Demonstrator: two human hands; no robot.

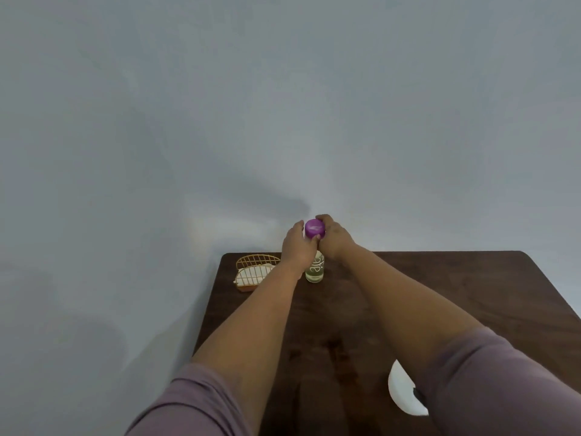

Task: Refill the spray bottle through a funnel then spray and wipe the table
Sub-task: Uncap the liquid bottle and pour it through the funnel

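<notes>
A clear bottle [315, 271] with a purple cap [314, 228] stands upright near the far edge of the dark wooden table [440, 294]; pale liquid sits in its bottom. My left hand [298, 247] grips the bottle's upper body. My right hand [334, 236] holds the purple cap, fingers curled round it. A white rounded object [401, 391] lies near the front of the table, partly hidden under my right sleeve. I cannot tell what it is.
A gold wire basket [256, 261] holding a white cloth [251, 275] stands at the table's far left corner, just left of my left wrist. A plain grey wall rises behind the table.
</notes>
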